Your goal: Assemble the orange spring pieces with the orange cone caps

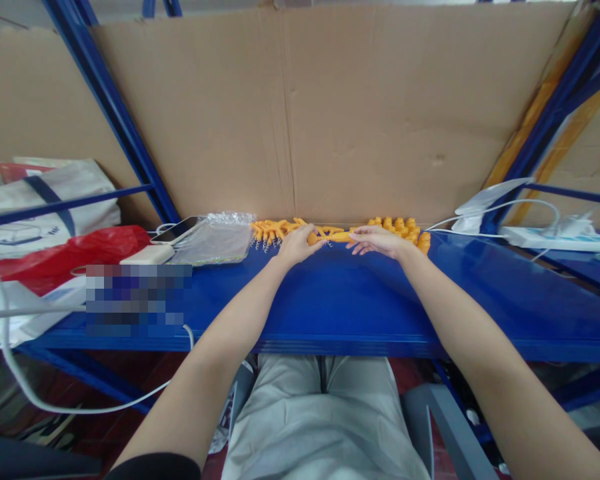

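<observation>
At the far side of the shiny blue metal bench (330,300), the left hand (298,245) is curled around a small orange plastic piece (312,237). The right hand (379,241) is open and touches a long orange plastic stick (341,236) beside it, near the brown cardboard wall (330,120).

Orange pieces (280,231) are indistinct; one patch (137,300) is blurred.

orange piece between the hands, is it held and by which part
The left hand pinches the orange piece at its left end. The right hand lies on its right end; a full grip there cannot be told.
</observation>
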Demonstrator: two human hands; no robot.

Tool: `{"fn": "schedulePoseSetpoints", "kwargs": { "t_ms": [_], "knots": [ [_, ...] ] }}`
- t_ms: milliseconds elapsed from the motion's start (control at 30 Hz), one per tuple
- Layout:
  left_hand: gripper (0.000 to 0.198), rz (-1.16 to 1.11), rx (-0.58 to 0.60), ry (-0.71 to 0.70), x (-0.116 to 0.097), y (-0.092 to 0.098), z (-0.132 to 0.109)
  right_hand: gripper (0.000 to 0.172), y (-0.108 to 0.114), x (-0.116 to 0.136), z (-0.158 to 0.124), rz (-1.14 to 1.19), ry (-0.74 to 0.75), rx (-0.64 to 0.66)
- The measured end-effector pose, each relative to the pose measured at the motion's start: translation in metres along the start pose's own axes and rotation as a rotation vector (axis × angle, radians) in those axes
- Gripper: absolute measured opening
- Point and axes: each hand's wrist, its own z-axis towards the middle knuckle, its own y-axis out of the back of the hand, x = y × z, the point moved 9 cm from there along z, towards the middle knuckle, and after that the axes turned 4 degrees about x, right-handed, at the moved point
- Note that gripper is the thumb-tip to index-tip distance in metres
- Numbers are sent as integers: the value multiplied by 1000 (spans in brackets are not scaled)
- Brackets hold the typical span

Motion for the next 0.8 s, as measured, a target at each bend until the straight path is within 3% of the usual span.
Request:
{"fn": "schedulePoseSetpoints", "kwargs": {
  "t_ms": [200,333,433,500,667,800],
  "knots": [
    [44,-16,-10,74,8,-3,-1,25,17,-2,7,-67,70,-119],
    [44,-11,-1,88,14,-9,1,35,43,-2,11,-112,158,-326],
    [42,49,69,46,19,-20,2,36,59,10,0,-350,247,-557],
    [46,96,142,32,23,-29,2,35,59,19,-8,-593,236,-651],
    [47,111,286,90,37,-46,-3,28,31,22,-11,-1044,133,-589],
    [42,111,298,123,38,-45,-3,25,14,16,-2,-1171,124,-517]
  ]
}}
